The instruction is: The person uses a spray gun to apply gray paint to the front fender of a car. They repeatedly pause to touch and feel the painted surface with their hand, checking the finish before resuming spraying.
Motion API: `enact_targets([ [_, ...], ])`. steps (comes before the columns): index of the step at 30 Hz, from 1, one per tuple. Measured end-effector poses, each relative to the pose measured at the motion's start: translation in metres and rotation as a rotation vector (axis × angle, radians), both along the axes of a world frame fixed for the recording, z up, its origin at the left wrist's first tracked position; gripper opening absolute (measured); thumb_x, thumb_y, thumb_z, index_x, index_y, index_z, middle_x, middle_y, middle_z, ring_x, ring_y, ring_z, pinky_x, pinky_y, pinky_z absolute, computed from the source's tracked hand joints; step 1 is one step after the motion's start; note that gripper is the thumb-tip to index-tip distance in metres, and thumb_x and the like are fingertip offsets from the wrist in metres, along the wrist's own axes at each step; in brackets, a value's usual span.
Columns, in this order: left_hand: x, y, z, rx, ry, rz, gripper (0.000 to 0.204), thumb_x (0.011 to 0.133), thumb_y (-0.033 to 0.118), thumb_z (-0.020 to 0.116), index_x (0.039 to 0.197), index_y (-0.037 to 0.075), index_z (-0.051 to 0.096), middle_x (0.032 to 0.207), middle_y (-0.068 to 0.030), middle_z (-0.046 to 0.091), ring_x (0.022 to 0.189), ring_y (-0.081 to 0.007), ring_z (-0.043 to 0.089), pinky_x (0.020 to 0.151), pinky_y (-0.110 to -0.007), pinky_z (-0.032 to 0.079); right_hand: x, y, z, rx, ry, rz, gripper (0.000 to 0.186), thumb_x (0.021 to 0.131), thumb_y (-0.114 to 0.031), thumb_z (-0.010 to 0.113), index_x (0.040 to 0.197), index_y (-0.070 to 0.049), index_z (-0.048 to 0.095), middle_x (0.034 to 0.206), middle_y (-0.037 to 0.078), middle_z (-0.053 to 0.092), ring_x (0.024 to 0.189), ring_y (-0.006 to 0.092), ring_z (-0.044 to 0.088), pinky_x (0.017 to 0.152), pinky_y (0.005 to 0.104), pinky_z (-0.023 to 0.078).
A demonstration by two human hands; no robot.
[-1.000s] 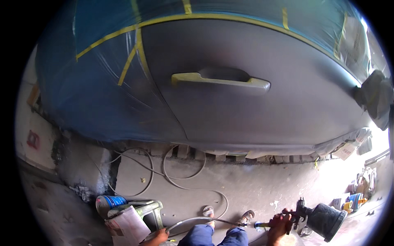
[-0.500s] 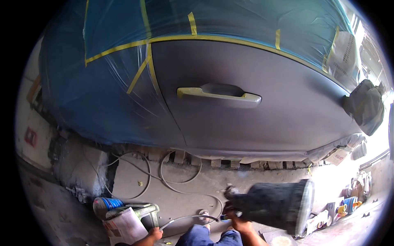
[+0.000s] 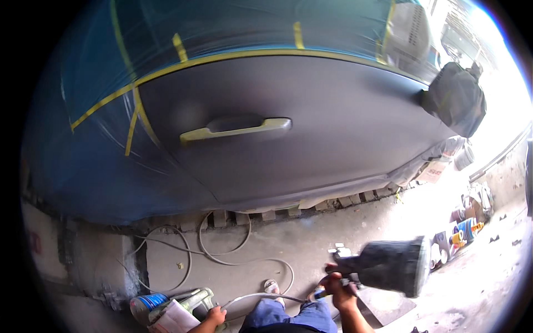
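Note:
My right hand (image 3: 340, 287) is wrapped round the handle of a spray gun (image 3: 393, 265) with a large dark cup, tilted so that the cup points right. A pale air hose (image 3: 250, 296) runs from the gun's handle across my legs. Closed low on the left, my left hand (image 3: 215, 316) grips this hose beside a green stool (image 3: 201, 298). In front stands a car door (image 3: 311, 161) with a matt grey surface. Yellow tape (image 3: 194, 135) covers part of its handle (image 3: 276, 124).
Blue masking film (image 3: 105, 172) wraps the car left of and above the door. A covered side mirror (image 3: 456, 100) juts out at right. Hose loops (image 3: 187, 261) lie on the floor. A blue-banded can (image 3: 149, 303) sits by the stool; several cans (image 3: 467, 228) stand far right.
My view has turned right, so the door sits further left. My right hand has carried the spray gun slightly right relative to my body. My left hand stays low on the hose.

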State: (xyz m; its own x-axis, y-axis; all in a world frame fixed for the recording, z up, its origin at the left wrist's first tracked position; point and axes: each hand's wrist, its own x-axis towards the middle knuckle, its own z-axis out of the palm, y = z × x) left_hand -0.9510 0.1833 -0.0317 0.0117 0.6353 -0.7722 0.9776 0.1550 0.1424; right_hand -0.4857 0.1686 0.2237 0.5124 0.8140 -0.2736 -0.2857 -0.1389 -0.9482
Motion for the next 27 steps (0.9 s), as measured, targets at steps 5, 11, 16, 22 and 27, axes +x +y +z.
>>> enact_targets([
  [5, 0.02, 0.025, 0.012, 0.136, -0.022, -0.039, 0.047, 0.085, 0.04, 0.058, 0.116, 0.004, 0.059, 0.113, -0.0211, 0.061, 0.108, -0.0365, 0.057, 0.092, -0.044, 0.045, 0.027, 0.017, -0.007, 0.18, -0.074, 0.262, 0.022, 0.084, -0.017, 0.062, 0.101, -0.004, 0.059, 0.09, 0.008, 0.061, 0.075, 0.0148, 0.058, 0.063, 0.0296, 0.048],
  [11, 0.085, 0.033, 0.041, 0.019, -0.009, 0.057, 0.045, 0.086, 0.039, 0.058, 0.116, 0.006, 0.057, 0.112, -0.0213, 0.061, 0.107, -0.0373, 0.057, 0.091, -0.045, 0.046, 0.126, -0.035, 0.015, 0.07, 0.081, -0.636, 0.031, 0.093, -0.041, 0.055, 0.106, -0.013, 0.055, 0.064, -0.002, 0.05, 0.047, 0.0077, 0.045, 0.038, 0.0223, 0.036],
  [16, 0.125, 0.03, 0.052, -0.004, -0.075, 0.019, 0.044, 0.088, 0.041, 0.056, 0.116, 0.008, 0.057, 0.111, -0.019, 0.062, 0.106, -0.0355, 0.058, 0.089, -0.045, 0.046, 0.165, -0.082, 0.04, -0.039, 0.059, -0.74, 0.033, 0.093, -0.045, 0.052, 0.114, -0.02, 0.059, 0.062, -0.002, 0.052, 0.043, 0.0044, 0.042, 0.037, 0.0191, 0.032],
  [22, 0.118, 0.021, 0.038, 0.035, -0.062, -0.003, 0.044, 0.088, 0.041, 0.056, 0.118, 0.009, 0.057, 0.114, -0.0178, 0.062, 0.108, -0.0346, 0.058, 0.09, -0.044, 0.046, 0.113, -0.027, 0.065, 0.088, -0.002, -0.348, 0.035, 0.093, -0.036, 0.057, 0.119, -0.013, 0.053, 0.076, 0.001, 0.058, 0.056, 0.0067, 0.051, 0.043, 0.0192, 0.038],
  [27, 0.086, 0.013, 0.028, -0.001, -0.006, 0.003, 0.043, 0.088, 0.04, 0.055, 0.118, 0.009, 0.057, 0.117, -0.0173, 0.061, 0.11, -0.0343, 0.056, 0.092, -0.044, 0.045, 0.054, 0.025, 0.11, 0.029, -0.142, 0.351, 0.026, 0.088, -0.016, 0.06, 0.11, -0.001, 0.059, 0.095, 0.008, 0.063, 0.076, 0.0105, 0.058, 0.064, 0.0262, 0.046],
])
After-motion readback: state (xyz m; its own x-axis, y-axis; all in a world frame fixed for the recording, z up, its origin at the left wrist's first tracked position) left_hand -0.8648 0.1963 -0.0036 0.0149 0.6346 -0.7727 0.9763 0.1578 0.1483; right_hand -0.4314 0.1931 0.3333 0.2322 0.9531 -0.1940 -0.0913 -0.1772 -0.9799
